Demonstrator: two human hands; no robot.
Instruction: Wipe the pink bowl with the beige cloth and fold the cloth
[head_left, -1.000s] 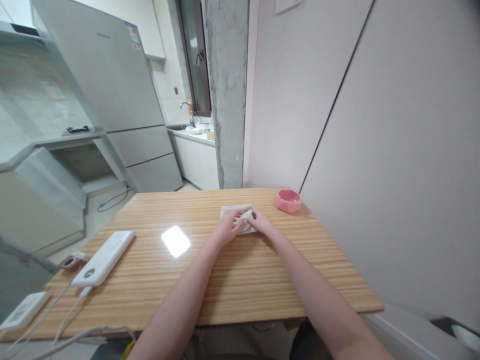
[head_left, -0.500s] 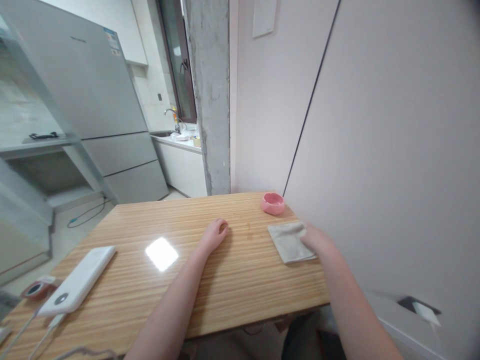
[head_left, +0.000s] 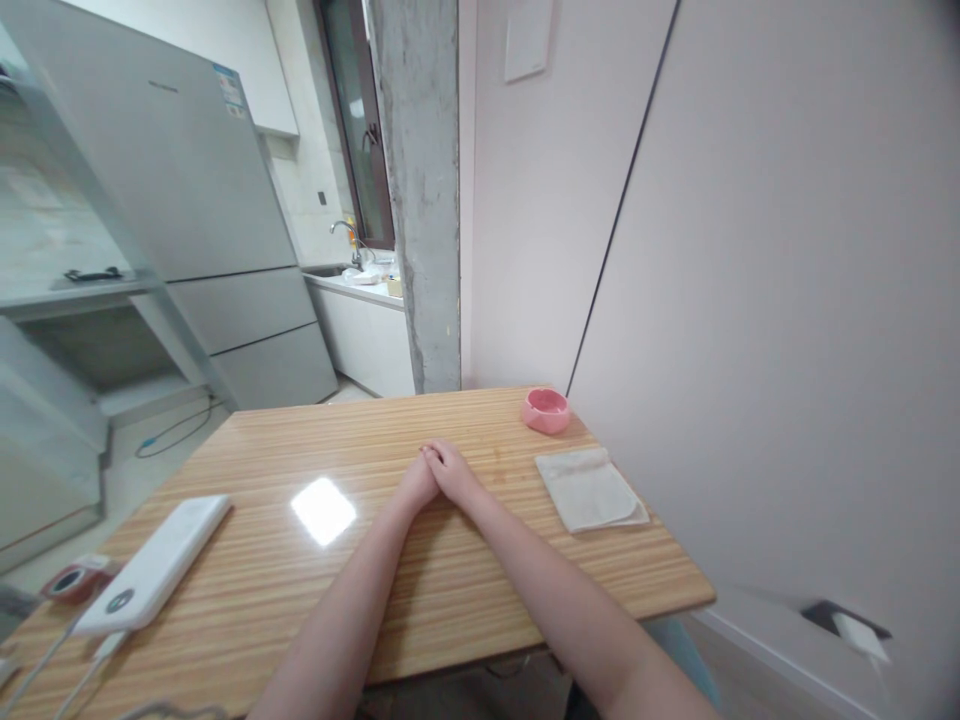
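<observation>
My two hands meet over the middle of the wooden table. My right hand lies across my left hand, its fingers closed over it. Most of the left hand's fingers are hidden under the right. To the right of both hands, a folded grey cloth lies flat, untouched, near the table's right edge. Behind the cloth stands a pink ashtray with notches in its rim, at the far right corner.
On the left of the wooden table lies a white power bank with cables plugged in. Beside it sits a small reddish device. A pale wall runs along the right side. A fridge stands beyond, at the left.
My right hand has let go of the grey cloth and moved left onto my left hand. The cloth stays in place, its right corner now uncovered.
</observation>
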